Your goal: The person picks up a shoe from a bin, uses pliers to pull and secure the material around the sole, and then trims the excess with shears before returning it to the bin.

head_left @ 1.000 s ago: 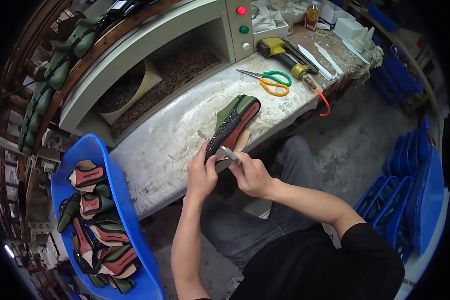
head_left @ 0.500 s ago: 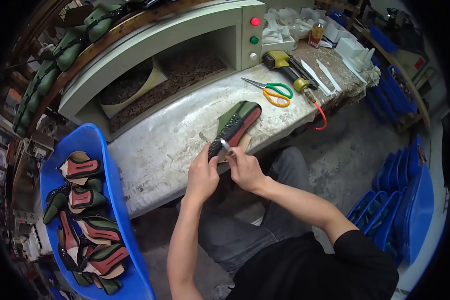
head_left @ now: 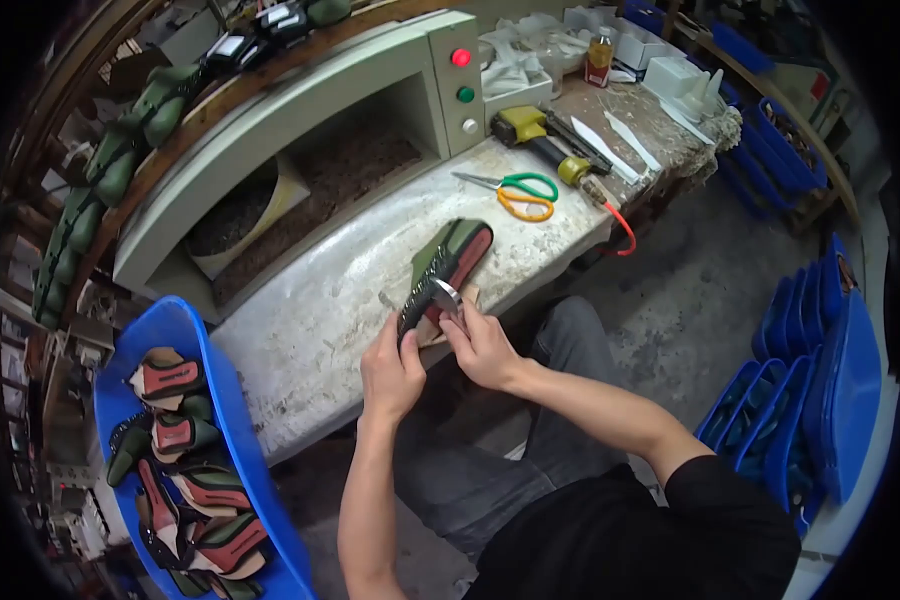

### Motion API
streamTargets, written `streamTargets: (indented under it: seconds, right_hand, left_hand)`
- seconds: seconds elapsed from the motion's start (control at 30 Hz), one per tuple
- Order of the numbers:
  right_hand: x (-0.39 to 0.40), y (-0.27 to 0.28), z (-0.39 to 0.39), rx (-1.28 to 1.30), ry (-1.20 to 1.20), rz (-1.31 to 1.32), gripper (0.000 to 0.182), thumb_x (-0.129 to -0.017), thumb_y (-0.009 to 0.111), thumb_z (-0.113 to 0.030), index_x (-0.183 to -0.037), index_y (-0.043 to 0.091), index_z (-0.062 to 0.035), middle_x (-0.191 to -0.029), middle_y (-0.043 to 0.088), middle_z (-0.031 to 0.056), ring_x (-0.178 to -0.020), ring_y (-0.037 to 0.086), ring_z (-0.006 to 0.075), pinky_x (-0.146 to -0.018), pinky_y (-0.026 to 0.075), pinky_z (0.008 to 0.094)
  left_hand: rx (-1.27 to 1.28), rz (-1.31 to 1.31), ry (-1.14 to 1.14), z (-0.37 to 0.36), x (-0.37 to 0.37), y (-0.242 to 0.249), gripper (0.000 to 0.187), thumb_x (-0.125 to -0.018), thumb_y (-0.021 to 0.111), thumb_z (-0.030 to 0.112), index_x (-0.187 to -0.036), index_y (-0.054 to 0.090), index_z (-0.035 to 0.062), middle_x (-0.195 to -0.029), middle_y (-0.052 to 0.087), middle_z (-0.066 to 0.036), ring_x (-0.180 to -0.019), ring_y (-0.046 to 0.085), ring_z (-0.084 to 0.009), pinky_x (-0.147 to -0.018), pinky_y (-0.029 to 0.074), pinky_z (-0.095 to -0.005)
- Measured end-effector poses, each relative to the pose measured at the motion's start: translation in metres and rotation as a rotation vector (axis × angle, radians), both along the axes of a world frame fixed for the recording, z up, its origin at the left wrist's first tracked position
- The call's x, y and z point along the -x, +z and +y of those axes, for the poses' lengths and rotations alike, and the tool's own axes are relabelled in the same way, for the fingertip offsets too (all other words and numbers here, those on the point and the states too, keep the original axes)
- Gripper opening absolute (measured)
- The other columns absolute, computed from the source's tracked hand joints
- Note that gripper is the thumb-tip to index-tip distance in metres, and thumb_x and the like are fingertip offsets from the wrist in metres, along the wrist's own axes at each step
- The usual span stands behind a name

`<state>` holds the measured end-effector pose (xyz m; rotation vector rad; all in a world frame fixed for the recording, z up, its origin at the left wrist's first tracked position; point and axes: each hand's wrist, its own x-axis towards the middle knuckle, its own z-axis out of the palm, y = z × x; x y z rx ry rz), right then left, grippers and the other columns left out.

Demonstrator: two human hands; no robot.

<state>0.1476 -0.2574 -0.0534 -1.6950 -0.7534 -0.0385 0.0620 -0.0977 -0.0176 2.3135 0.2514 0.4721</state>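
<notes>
Shoe point(head_left: 444, 266) pinched in left hand point(head_left: 392, 374); right hand point(head_left: 484, 354) closed round metal tool point(head_left: 446, 293)

One bare left hand point(head_left: 391, 378) and one bare right hand point(head_left: 485, 352) make two. There is one green, black and red shoe point(head_left: 452, 258), one small silvery metal tool point(head_left: 445, 294), one pair of green-and-orange-handled scissors point(head_left: 501, 186), one yellow-and-black power tool point(head_left: 545, 150), one amber bottle point(head_left: 598, 60), and three round buttons point(head_left: 465, 94). One long blue plastic bin point(head_left: 232, 400) contains at least six green-and-red shoes point(head_left: 171, 377).

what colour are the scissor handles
The scissor handles are one green, one orange, in the head view.
</notes>
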Motion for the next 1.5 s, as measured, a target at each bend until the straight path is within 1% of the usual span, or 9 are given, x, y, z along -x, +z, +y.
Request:
streamTargets:
  seconds: [0.17,0.33,0.67,0.77,1.03,1.17,1.23,1.37,1.5]
  right_hand:
    - [-0.005,0.015,-0.022,-0.194,-0.051,0.512,0.014,-0.107,0.057,-0.013,-0.11,0.057,0.0009,-0.08,0.066,0.0111,-0.059,0.059,0.0268,-0.057,0.047,0.0405]
    - [-0.021,-0.003,-0.013,-0.083,0.076,0.425,0.017,-0.109,0.055,-0.018,-0.109,0.058,-0.0007,-0.078,0.066,0.0098,-0.06,0.057,0.0239,-0.058,0.047,0.039]
    - [-0.028,-0.028,-0.021,-0.227,-0.103,0.413,0.019,-0.111,0.054,-0.021,-0.111,0.059,-0.0031,-0.074,0.063,0.0065,-0.057,0.055,0.0189,-0.054,0.045,0.0378]
    - [-0.028,-0.017,-0.032,-0.341,-0.084,0.635,0.02,-0.111,0.058,-0.022,-0.118,0.058,-0.0032,-0.077,0.061,0.0054,-0.05,0.048,0.013,-0.049,0.043,0.0294]
    - [-0.073,-0.018,-0.056,-0.303,-0.241,0.354,0.033,-0.104,0.069,-0.021,-0.129,0.056,-0.0046,-0.098,0.066,0.0081,-0.074,0.06,0.0127,-0.061,0.051,0.0275]
    - [-0.084,0.054,-0.087,-0.35,-0.125,0.559,0.042,-0.1,0.075,-0.021,-0.133,0.055,-0.0049,-0.1,0.067,0.007,-0.075,0.06,0.0121,-0.062,0.051,0.0254]
    - [-0.097,0.055,-0.098,-0.455,0.198,0.639,0.043,-0.1,0.074,-0.017,-0.137,0.055,-0.0056,-0.098,0.065,0.003,-0.067,0.056,0.0094,-0.058,0.049,0.024]
    - [-0.098,0.066,-0.108,-0.326,0.327,0.843,0.044,-0.099,0.071,-0.024,-0.137,0.056,-0.0086,-0.094,0.065,0.0031,-0.068,0.058,0.0099,-0.055,0.047,0.0238]
    - [-0.054,0.061,-0.112,-0.594,0.106,0.964,0.038,-0.102,0.065,-0.025,-0.134,0.052,-0.009,-0.1,0.067,0.0049,-0.07,0.058,0.011,-0.058,0.045,0.0232]
  left_hand:
    - [-0.115,-0.161,-0.008,0.001,-0.014,-0.008,0.044,-0.103,0.06,0.014,-0.142,0.058,-0.0047,-0.11,0.076,-0.027,-0.088,0.073,-0.0482,-0.079,0.058,-0.0508]
    - [-0.06,0.116,0.03,-0.015,-0.025,0.004,0.048,-0.105,0.06,0.021,-0.148,0.055,-0.0013,-0.116,0.075,-0.029,-0.096,0.073,-0.0485,-0.085,0.057,-0.0513]
    - [0.03,0.25,0.012,-0.016,-0.03,0.028,0.051,-0.107,0.059,0.031,-0.147,0.057,0.0001,-0.119,0.075,-0.028,-0.102,0.071,-0.0506,-0.091,0.057,-0.0525]
    - [-0.101,0.226,0.075,-0.023,-0.036,0.014,0.049,-0.105,0.061,0.033,-0.143,0.062,0.0018,-0.115,0.076,-0.026,-0.106,0.071,-0.0488,-0.092,0.057,-0.0508]
    - [0.066,0.117,0.041,0.003,-0.042,0.018,0.042,-0.106,0.06,0.027,-0.137,0.067,-0.0013,-0.115,0.078,-0.02,-0.1,0.074,-0.0352,-0.087,0.057,-0.0409]
    - [0.38,0.131,-0.037,0.009,-0.013,0.043,0.04,-0.109,0.058,0.024,-0.135,0.068,-0.0053,-0.118,0.078,-0.013,-0.1,0.07,-0.0221,-0.088,0.055,-0.0321]
    - [0.581,0.284,-0.057,-0.006,0.009,0.064,0.043,-0.112,0.056,0.025,-0.142,0.064,-0.0057,-0.124,0.075,-0.008,-0.102,0.065,-0.0136,-0.09,0.052,-0.025]
    - [0.961,0.426,-0.1,-0.007,0.036,0.06,0.055,-0.109,0.063,0.037,-0.15,0.06,0.0003,-0.136,0.071,-0.011,-0.11,0.068,-0.0186,-0.098,0.054,-0.0321]
    - [1.813,-0.127,-0.458,-0.026,0.06,0.067,0.073,-0.103,0.069,0.052,-0.157,0.052,0.0059,-0.146,0.065,-0.016,-0.125,0.065,-0.0264,-0.109,0.051,-0.0431]
